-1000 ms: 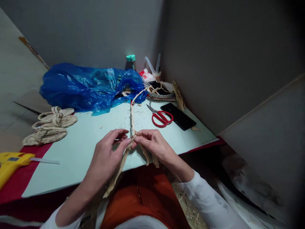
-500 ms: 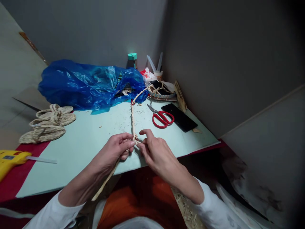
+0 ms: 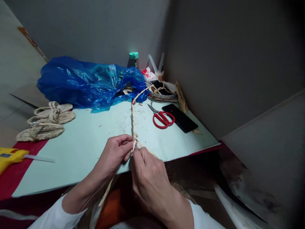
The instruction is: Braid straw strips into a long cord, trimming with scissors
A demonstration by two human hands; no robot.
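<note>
Braid [image 3: 133,122] over tabletop [image 3: 78,152] (grey walls [image 3: 226,63])

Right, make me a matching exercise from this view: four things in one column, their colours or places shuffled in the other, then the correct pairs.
Column one
1. Braided strand
2. Scissors
3. Glue gun
4. Plastic bag

Column two
A. Yellow, at the left edge of the picture
B. Blue and crumpled, at the back of the table
C. Pale, leading down to the left hand and right hand
D. Red handles, close by the dark phone

Right pairs: 1-C, 2-D, 3-A, 4-B
</note>
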